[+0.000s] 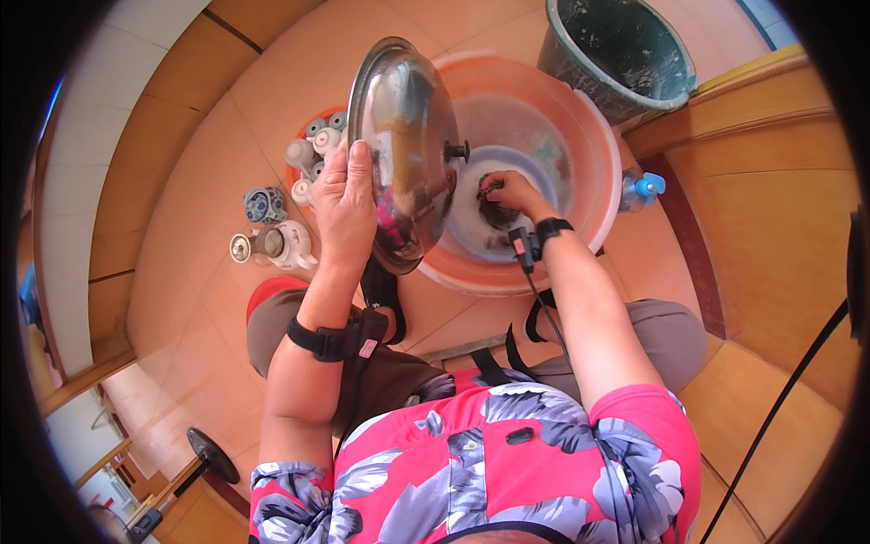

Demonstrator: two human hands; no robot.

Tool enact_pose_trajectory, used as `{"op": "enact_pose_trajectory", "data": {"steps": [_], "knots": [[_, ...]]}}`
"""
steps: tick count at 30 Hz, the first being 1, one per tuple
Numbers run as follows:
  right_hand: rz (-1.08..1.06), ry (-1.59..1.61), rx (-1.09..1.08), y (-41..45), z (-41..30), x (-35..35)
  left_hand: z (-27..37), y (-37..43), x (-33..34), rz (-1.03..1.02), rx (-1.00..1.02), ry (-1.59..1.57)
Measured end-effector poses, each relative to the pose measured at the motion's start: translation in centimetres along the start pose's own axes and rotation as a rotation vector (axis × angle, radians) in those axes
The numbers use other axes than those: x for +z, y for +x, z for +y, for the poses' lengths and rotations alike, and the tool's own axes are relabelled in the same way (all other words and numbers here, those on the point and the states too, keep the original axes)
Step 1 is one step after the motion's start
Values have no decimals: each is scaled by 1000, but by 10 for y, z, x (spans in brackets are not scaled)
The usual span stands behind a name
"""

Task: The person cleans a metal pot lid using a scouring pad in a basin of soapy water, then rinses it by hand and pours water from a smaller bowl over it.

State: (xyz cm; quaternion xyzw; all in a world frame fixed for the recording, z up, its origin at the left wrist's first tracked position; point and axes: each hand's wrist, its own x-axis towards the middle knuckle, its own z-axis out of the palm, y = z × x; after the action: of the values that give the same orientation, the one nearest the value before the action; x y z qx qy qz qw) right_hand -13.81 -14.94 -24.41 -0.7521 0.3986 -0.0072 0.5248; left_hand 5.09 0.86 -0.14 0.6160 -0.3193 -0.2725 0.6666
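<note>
My left hand [343, 200] grips the rim of a shiny domed metal pot lid [408, 156], tilted nearly on edge, its black knob facing right. My right hand [513, 192] is over the blue-rimmed basin [469, 250] of cloudy water. Its fingers pinch a dark, mesh-like scrubber [491, 187]; a larger dark patch lies just below the fingers, and I cannot tell whether it is part of the scrubber. The blue-rimmed basin stands inside a large orange plastic tub [590, 146]. The lid hides part of the tub's left side.
Left of the lid, an orange container [291, 178] holds several cups [299, 155]. Near it on the floor stand a blue-and-white pot [264, 205] and a white teapot [296, 246]. A dark green bucket [564, 64] and a blue-topped pump bottle [633, 192] flank the tub; wooden cabinets [775, 136] stand at right.
</note>
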Motion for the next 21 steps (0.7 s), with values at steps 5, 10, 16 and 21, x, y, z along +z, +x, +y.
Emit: {"op": "enact_pose_trajectory", "data": {"steps": [5,10,16,21], "knots": [[65,242,-227,-59,-93,-55,13,-2,3,-76,75,81],[157,35,-519,-116,-174,-100,-1,1,20,-156,85,2],[181,144,-726,-145,-238,-109,-6,4,30,-215,166,61],[327,-148,-954,-142,-250,-90,-8,-1,39,-182,114,-5]]}}
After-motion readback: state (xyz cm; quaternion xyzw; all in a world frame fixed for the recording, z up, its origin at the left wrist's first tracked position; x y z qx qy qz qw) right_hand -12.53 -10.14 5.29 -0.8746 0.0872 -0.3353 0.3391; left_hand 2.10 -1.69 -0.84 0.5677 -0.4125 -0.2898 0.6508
